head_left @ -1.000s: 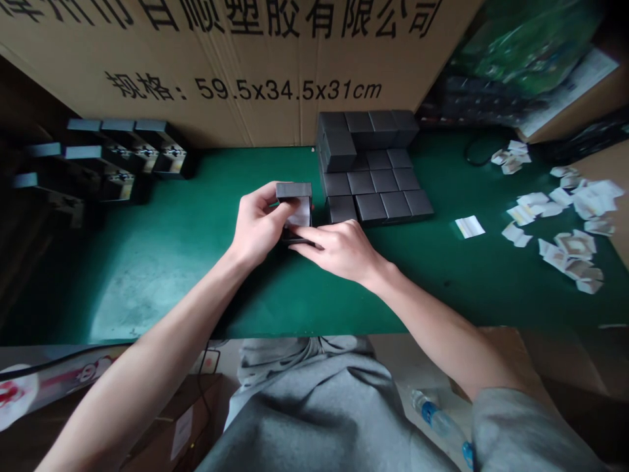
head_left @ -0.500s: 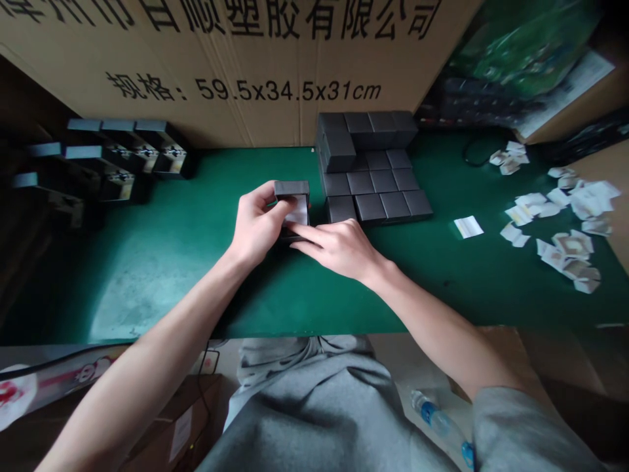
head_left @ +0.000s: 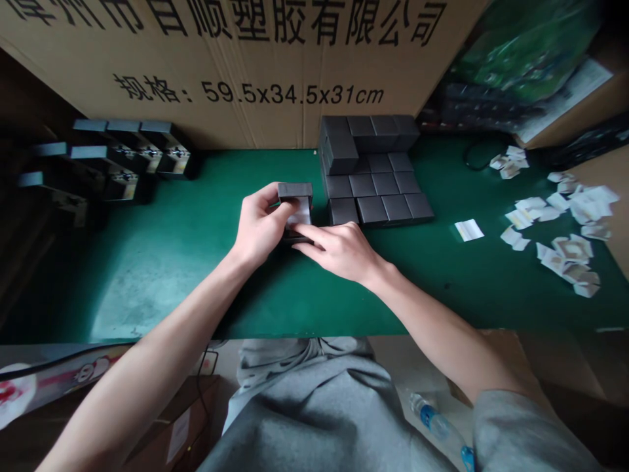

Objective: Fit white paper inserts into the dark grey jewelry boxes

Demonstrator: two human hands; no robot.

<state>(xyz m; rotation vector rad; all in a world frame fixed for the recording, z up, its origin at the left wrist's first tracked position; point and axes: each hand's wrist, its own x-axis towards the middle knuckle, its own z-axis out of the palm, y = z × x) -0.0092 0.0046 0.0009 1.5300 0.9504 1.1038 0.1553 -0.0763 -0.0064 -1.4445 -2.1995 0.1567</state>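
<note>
A small black box [head_left: 295, 190] stands open between my hands, with a white piece [head_left: 301, 213] inside it. My left hand [head_left: 263, 223] is closed around the box's left side, its thumb reaching in over the white piece. At the box's near edge is my right hand [head_left: 341, 249], one finger on the white piece and others lower against the box; its thumb is hidden. Just right of the hands, several closed black boxes [head_left: 386, 183] are stacked in tight rows.
Open black boxes [head_left: 167, 151] stand at the left of the green table [head_left: 162, 275]. Folded white cards [head_left: 572, 246] are scattered at the right, one card [head_left: 469, 229] apart from them. A large cardboard carton [head_left: 275, 121] rises behind. A plastic bottle [head_left: 435, 419] lies below the table.
The whole view has shifted very slightly. My hands keep nearly the same hold on the open box, and the stacked boxes and cards have not moved.
</note>
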